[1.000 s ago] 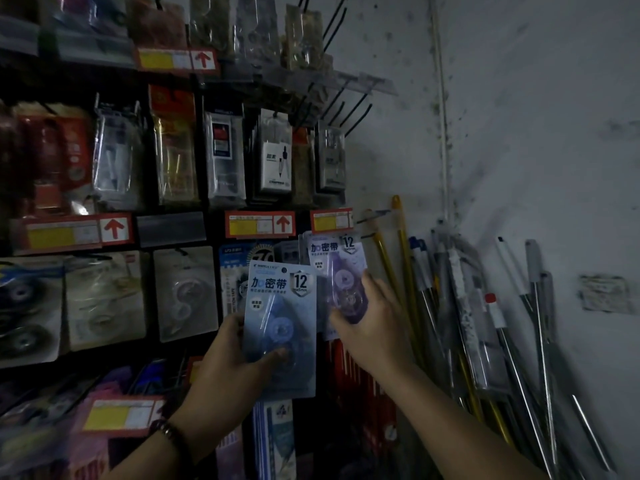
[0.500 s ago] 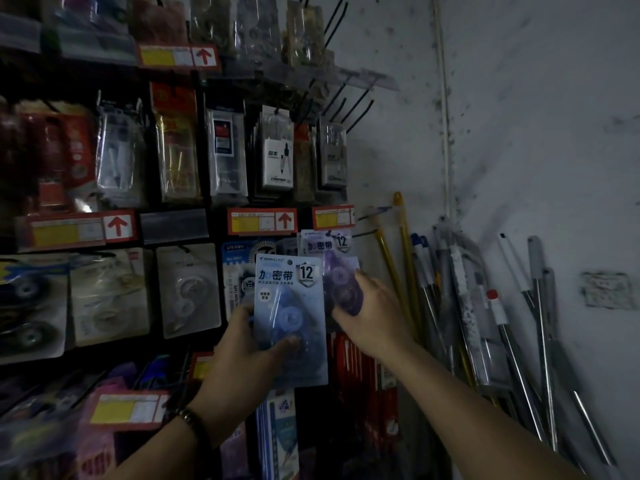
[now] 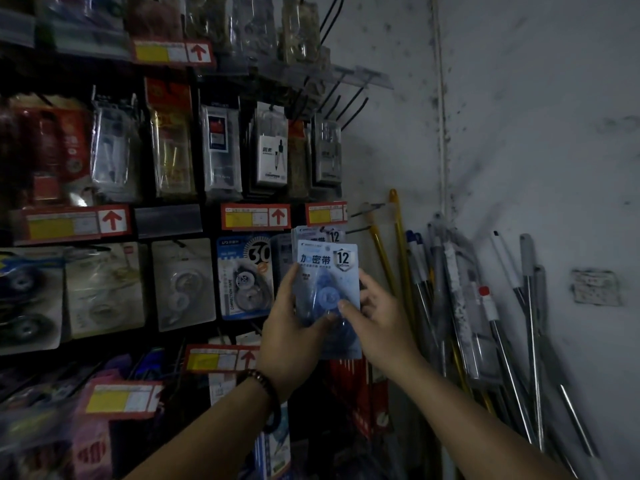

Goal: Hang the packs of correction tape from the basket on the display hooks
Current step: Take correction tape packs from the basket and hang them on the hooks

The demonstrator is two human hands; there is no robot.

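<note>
A shopper's two hands bring a blue pack of correction tape (image 3: 327,271) up to a dim stationery display, level with the row under the red-and-yellow price tag (image 3: 255,216). The left hand (image 3: 291,327) is closed on the pack's left edge, thumb across the clear blister. The right hand (image 3: 377,320) pinches the right edge, thumb on the front. Matching hung packs (image 3: 320,233) sit just behind the pack's top, and the hook itself is hidden. The step likely calls for keeping the card upright, lining its top hole with the hook tip, then sliding it straight back. At far right, poles (image 3: 485,323) lean against the stained wall. No basket is in view.
</note>
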